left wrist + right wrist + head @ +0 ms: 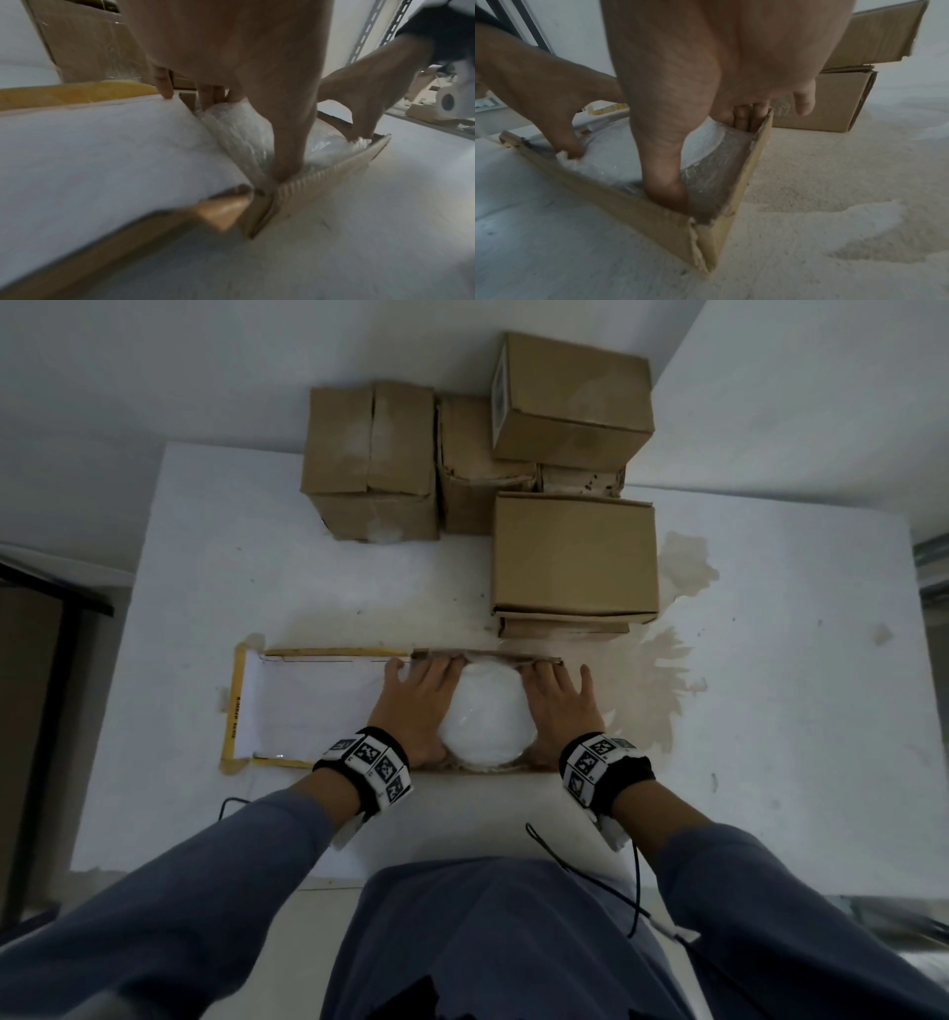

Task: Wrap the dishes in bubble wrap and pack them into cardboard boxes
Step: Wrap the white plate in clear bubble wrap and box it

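A round dish wrapped in bubble wrap (485, 711) sits inside an open, shallow cardboard box (488, 653) at the table's middle. My left hand (421, 701) lies along the dish's left side and my right hand (557, 706) along its right side. Both have straight, spread fingers. In the left wrist view the left hand (246, 130) arches over the wrap (326, 146), thumb down by the box's near wall (321, 176). In the right wrist view the right hand (707, 159) has its thumb pushed down in the box's near corner and its fingers against the side wall (752, 162). The dish itself is hidden by the wrap.
A long white-lined flap edged in yellow tape (308, 706) spreads left of the box. Closed cardboard boxes stand behind: one at the back left (369, 454), one stacked at the back right (572, 397), one just beyond the open box (575, 557). Brown stains (672, 670) mark the white table.
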{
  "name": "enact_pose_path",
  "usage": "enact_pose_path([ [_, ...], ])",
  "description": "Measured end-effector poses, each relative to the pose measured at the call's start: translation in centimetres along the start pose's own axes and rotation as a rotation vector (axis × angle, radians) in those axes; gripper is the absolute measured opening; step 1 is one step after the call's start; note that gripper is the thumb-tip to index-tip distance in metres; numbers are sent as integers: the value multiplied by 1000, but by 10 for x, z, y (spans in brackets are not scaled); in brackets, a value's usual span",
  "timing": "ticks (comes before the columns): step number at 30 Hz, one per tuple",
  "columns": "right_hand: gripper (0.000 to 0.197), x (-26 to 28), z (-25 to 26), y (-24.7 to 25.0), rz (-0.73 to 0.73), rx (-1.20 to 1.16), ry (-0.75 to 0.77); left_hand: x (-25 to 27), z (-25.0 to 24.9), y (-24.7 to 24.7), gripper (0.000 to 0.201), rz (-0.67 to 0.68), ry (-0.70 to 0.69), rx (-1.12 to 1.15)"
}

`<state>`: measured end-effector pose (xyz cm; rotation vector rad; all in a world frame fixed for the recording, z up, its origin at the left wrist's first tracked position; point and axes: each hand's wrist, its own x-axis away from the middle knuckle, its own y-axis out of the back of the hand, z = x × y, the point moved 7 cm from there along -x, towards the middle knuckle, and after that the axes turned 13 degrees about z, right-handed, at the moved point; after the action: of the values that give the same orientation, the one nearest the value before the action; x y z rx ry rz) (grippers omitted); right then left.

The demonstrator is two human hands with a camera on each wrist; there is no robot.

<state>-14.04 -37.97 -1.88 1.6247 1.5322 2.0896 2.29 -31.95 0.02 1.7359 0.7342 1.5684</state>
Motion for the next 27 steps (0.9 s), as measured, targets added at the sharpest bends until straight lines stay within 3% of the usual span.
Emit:
enact_pose_path([
  [5, 118, -1, 1, 4, 41, 16, -9, -8, -6, 8, 122, 54, 68, 25],
  [10, 105, 4, 7, 5, 2, -41, 13, -5, -10, 6, 118, 6, 57, 83],
  [13, 115, 15, 5, 8, -30, -78, 44, 4, -12, 3, 119, -92, -22, 134],
  [17, 109, 25, 8, 20, -80, -99, 153, 9, -18, 4, 111, -157, -182, 167],
  [23, 121, 11, 15, 17, -44, -138, 185, -10, -24, -1, 118, -90, -243, 194],
  [27, 128, 9, 15, 14, -17, -115, 149, -19, -30, -7, 132, 20, -185, 120],
])
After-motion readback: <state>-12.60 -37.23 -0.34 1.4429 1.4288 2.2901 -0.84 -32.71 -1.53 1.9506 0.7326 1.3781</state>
